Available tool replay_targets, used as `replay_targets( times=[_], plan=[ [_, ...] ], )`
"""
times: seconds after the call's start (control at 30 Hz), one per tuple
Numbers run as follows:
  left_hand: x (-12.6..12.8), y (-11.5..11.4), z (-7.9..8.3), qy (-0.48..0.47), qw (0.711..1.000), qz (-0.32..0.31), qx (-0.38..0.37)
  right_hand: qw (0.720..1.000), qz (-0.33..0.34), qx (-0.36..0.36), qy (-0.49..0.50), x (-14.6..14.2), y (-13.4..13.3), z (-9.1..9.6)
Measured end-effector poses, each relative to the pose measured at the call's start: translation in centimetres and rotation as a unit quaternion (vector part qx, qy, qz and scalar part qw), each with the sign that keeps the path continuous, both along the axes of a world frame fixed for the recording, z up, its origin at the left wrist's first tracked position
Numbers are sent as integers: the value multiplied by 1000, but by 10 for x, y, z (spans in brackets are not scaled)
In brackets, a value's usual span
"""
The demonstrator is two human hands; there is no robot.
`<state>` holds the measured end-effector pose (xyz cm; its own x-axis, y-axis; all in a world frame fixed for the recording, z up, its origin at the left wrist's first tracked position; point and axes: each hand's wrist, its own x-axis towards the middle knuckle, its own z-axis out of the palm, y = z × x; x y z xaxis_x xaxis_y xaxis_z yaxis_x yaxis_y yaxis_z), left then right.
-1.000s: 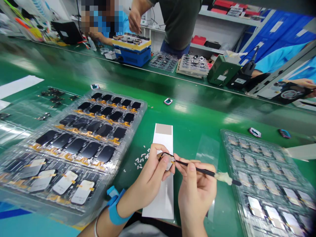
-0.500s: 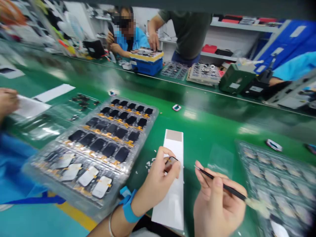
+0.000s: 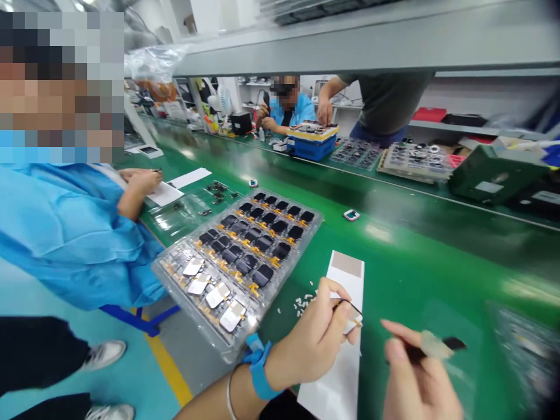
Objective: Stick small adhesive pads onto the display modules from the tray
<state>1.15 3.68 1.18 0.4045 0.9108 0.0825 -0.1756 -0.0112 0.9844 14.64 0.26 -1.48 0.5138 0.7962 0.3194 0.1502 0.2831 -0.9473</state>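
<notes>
Left fingers [image 3: 329, 288] pinch a white-faced plate [image 3: 352, 322]; right fingers [image 3: 397, 357] hold a pale-wrapped tool [image 3: 437, 345]. A clear tray [image 3: 298, 248] lies on the glossy green worktop [image 3: 394, 268], grey shelf [image 3: 371, 46] above.

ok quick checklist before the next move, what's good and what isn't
1. Part secured: ok. The left hand pinches the pale-backed part above the white strip.
2. Tool in hand: ok. The right hand holds the dark tool, apart from the part.
3. Tool tip sound: cannot tell; it is hidden or blurred.
4. Wrist strap on: ok. The blue strap circles the left wrist.
5. Scraps tidied: not ok. White scraps lie loose beside the strip.
6. Right-hand tray filled: cannot tell. The tray is blurred.
</notes>
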Motion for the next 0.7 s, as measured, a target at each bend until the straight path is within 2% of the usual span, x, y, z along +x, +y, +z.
replay_targets(
  times=[0.1,0.2,0.27,0.4,0.47,0.53,0.6,0.7],
  plan=[
    [-3,-7,6,57,997,-34,29,995,72,-52,-38,-2,-8,11],
    [-6,-7,3,99,990,-82,61,986,115,-98,-68,4,-11,20],
    [-6,-5,1,116,982,-125,84,976,162,-132,-55,12,-13,24],
    [-11,-13,8,175,964,-141,140,967,189,-165,-38,21,-20,28],
    [-18,-19,16,218,957,-120,151,972,161,-164,-48,20,-21,28],
    [-31,-25,26,254,952,-78,149,979,100,-171,-43,17,-20,27],
    [-50,-26,34,276,948,-8,156,982,40,-181,-40,15,-19,26],
    [-91,-19,42,322,919,124,192,978,37,-190,-81,17,-16,23]
  ],
)
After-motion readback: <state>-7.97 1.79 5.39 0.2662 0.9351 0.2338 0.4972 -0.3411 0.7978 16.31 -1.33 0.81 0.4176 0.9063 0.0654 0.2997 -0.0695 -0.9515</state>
